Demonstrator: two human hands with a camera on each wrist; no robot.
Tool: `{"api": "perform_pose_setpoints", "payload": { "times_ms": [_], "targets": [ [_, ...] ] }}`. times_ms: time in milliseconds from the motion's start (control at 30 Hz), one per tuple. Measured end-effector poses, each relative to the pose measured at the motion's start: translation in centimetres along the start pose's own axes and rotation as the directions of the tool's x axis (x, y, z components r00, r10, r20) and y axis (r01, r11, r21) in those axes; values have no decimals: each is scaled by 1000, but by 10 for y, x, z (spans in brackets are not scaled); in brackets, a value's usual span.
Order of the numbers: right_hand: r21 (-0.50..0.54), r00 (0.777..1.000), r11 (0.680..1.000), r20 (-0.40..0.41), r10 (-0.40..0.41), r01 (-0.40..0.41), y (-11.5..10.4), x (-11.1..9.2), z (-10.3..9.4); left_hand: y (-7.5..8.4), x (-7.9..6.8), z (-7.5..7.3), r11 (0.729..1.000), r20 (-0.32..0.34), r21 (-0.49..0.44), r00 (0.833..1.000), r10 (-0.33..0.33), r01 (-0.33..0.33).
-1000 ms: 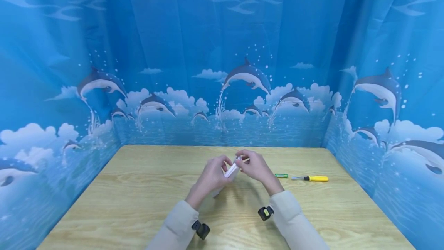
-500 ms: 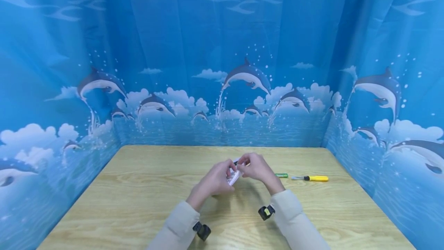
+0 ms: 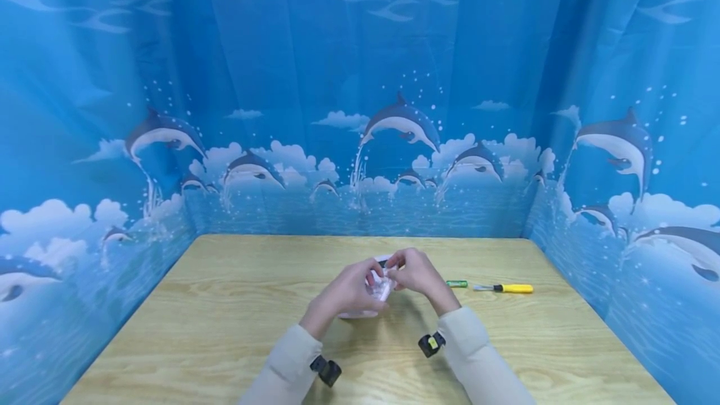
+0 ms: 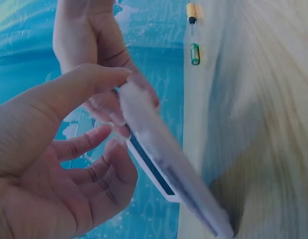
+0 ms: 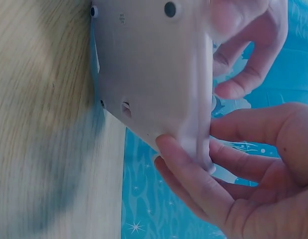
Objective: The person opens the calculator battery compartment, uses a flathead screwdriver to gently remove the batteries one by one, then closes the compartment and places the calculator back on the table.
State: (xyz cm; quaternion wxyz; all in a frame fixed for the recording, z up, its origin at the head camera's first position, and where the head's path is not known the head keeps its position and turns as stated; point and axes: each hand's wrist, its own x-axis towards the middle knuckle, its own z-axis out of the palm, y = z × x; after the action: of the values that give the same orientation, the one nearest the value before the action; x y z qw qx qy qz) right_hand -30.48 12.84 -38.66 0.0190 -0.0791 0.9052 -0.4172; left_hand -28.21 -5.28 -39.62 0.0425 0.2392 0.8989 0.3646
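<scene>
A flat white plastic device (image 3: 379, 290) is held tilted above the table between both hands; a dark panel shows at its far end in the head view. Its back (image 5: 149, 64), with round dark feet and a small slot, faces the right wrist camera. The left hand (image 3: 344, 289) grips one edge, its thumb on the rim (image 4: 136, 94) and its fingers curled by the front face. At the far corner, the right hand (image 3: 415, 272) pinches the device, thumb on the back and fingers on the front side. The fingers hide much of the front face.
On the wooden table (image 3: 225, 330), right of the hands, lies a green battery (image 3: 457, 284). Beside it is a screwdriver (image 3: 514, 289) with a yellow and black handle. A blue dolphin-print curtain (image 3: 360, 80) encloses the table's back and sides.
The device has turned, so that more of its front face and dark panel shows in the head view. Both hands stay on it, with small finger shifts. Battery and screwdriver have not moved.
</scene>
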Motion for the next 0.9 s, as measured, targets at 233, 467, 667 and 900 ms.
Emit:
{"api": "perform_pose_setpoints", "payload": {
  "times_ms": [233,467,667,900],
  "targets": [
    [29,1000,999,5,16,-16,0,1,0,-10,2,-14,992,-43,-36,992,-121,120],
    [59,1000,998,11,26,-27,-3,2,-1,-23,0,-26,973,-141,-18,963,-230,229],
    [72,1000,997,21,23,-25,-2,2,-1,-33,1,-28,959,-149,-21,948,-281,281],
    [143,999,990,48,-13,6,-2,3,-3,-42,3,-24,926,-120,-49,918,-378,375]
  ]
}}
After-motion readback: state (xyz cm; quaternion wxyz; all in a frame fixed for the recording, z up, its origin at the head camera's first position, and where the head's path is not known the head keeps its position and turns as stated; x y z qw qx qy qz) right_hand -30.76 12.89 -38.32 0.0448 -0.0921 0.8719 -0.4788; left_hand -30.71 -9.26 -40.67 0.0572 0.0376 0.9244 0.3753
